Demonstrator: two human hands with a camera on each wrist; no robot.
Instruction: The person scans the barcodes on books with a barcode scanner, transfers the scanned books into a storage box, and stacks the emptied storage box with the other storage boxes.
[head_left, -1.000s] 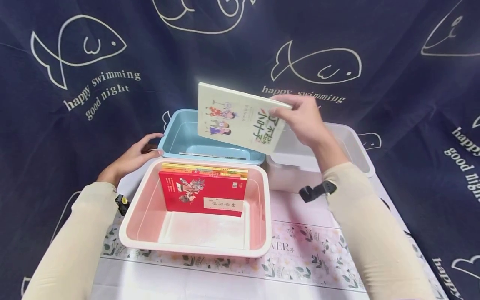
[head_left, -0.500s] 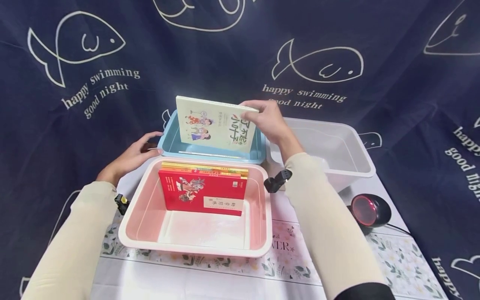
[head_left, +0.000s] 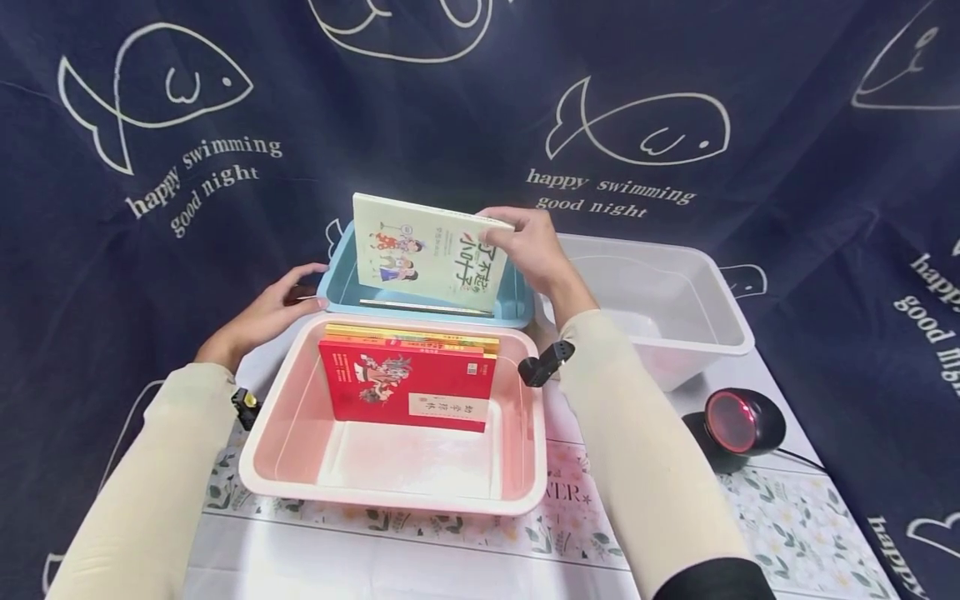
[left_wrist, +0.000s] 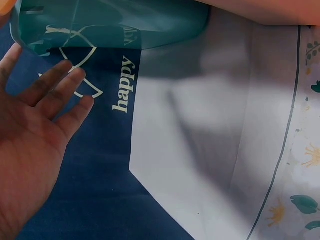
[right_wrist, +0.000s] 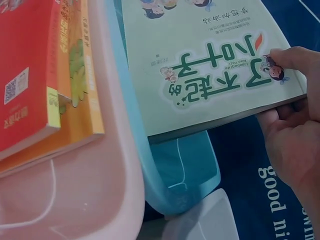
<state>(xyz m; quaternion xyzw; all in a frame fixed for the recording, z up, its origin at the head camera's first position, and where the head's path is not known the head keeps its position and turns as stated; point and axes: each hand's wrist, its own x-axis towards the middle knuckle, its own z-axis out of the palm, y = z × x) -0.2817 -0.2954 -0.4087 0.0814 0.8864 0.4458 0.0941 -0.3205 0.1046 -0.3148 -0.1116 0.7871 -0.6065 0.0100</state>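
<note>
Head view is showing the right hand (head_left: 527, 247) clamping the right end of a pale green book (head_left: 416, 258), the thumb pressing on its front cover while the other fingers are mostly disappearing behind it. The book is tilting within the opening of a glossy blue bin (head_left: 512, 310); whether its lower edge is touching the bin's floor, I cannot tell. Below it, a thin item (head_left: 405, 307) is showing only a pale edge. The left hand (head_left: 262, 317), well apart from the right, is resting its spread fingers at the blue bin's left end; the left wrist view is cutting off part of it. Nearer, a smooth, round-cornered pink bin (head_left: 292, 442) is holding an upright red book (head_left: 405, 387), which is mostly concealing the yellow books (head_left: 412, 333) behind it. A whitish plastic bin (head_left: 660, 292) is sitting to the right. Near it, a rounded black device (head_left: 759, 421) is glowing red on the desk (head_left: 300, 558). Navy fabric (head_left: 450, 125) is hanging behind in soft folds.
</note>
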